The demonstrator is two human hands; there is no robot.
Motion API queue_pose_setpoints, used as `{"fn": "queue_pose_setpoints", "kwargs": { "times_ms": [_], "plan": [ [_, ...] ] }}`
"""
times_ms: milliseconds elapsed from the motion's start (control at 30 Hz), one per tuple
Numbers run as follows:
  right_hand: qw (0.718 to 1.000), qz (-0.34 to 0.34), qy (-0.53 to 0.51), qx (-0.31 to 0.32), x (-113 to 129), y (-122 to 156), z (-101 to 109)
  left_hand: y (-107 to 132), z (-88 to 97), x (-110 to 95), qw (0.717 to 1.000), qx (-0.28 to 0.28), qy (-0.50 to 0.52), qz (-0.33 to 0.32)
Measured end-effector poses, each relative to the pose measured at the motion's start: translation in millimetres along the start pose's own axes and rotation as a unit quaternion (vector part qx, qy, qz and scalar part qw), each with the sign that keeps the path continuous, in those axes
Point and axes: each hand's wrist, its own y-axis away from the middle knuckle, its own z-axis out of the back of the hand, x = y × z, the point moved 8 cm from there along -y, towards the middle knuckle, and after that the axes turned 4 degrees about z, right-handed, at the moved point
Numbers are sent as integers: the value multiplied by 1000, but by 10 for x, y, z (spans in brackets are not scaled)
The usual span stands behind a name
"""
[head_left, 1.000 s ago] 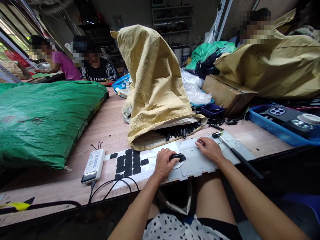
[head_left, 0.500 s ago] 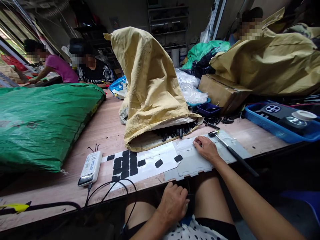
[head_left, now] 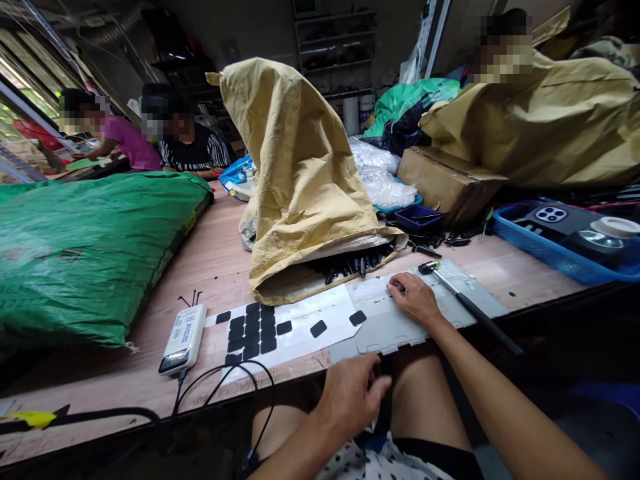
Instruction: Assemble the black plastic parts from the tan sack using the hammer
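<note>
My left hand (head_left: pixel 353 393) hangs below the table edge above my lap, its fingers loosely curled with nothing visible in them. Resting on a grey metal plate (head_left: pixel 395 327), my right hand (head_left: pixel 413 298) has its fingers bent and pressed down on something I cannot make out. A small hammer (head_left: pixel 465 303) lies just right of that hand. A white sheet (head_left: pixel 300 320) with several black rubber pads (head_left: pixel 253 330) lies to the left; two loose pads (head_left: pixel 319 328) sit nearer the plate. A tan sack (head_left: pixel 305 180) spills small black parts (head_left: pixel 355 265) behind.
A power bank (head_left: pixel 183 338) with a black cable (head_left: pixel 225 377) lies at the left front. A green sack (head_left: pixel 85 247) fills the left side. A cardboard box (head_left: pixel 447 179), a blue tray (head_left: pixel 560 250) and more sacks stand at the right. Other people sit at the back.
My left hand let go of a black part on the sheet and dropped below the table edge to my lap, then rose slightly. My right hand stayed on the plate.
</note>
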Motion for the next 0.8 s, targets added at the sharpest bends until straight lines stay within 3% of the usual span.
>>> {"fn": "queue_pose_setpoints", "kwargs": {
  "times_ms": [67,133,200,267,333,400,467,567,667,800],
  "plan": [
    [1000,5,-5,-2,36,6,16,-322,477,-13,992,-127,6,21],
    [1000,14,-26,-10,72,13,75,-660,888,114,971,-231,-13,65],
    [998,18,-33,-41,68,25,216,-964,1159,301,950,-289,-39,113],
    [995,-15,6,-97,-38,63,432,-1202,1271,489,942,-290,-58,160],
    [980,-98,83,-150,-257,147,658,-1339,1266,624,945,-254,-68,195],
    [958,-190,146,-154,-519,255,787,-1349,1238,652,950,-234,-73,194],
    [951,-239,168,-97,-750,324,765,-1240,1240,562,950,-263,-80,147],
    [956,-250,154,-3,-953,369,628,-982,1137,336,952,-290,-93,33],
    [956,-262,134,-3,-971,389,626,-817,851,236,969,-229,-89,-34],
    [959,-267,29,-86,-698,443,753,-780,644,339,978,-198,-58,-19]
  ]
}}
